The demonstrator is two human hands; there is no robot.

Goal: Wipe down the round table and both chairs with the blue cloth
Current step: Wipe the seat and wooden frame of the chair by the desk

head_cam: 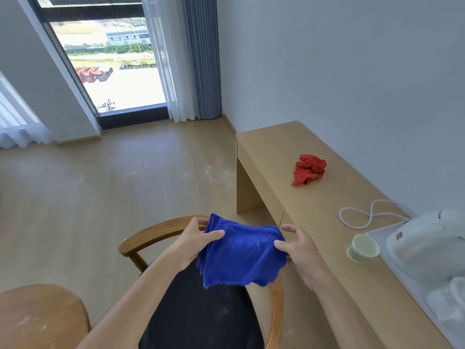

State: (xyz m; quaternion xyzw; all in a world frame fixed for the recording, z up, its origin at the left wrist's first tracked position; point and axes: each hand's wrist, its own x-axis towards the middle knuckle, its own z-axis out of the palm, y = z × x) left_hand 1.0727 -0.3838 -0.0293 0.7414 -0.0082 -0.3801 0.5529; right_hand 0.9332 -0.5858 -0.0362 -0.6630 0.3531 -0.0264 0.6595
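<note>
The blue cloth (241, 255) hangs folded in the air between both my hands. My left hand (198, 240) pinches its left upper edge and my right hand (297, 250) pinches its right upper corner. Directly below stands a chair (156, 238) with a curved wooden back and a black seat that shows faint white dust marks. The round wooden table (37, 316) shows at the bottom left, with pale smears on its top. Only one chair is in view.
A long wooden desk (271, 152) runs along the right wall. On it lie a crumpled red cloth (309, 170), a white cable (362, 215), a paper cup (362, 248) and a white tray with a kettle (427, 245). The floor shows dusty patches near the desk.
</note>
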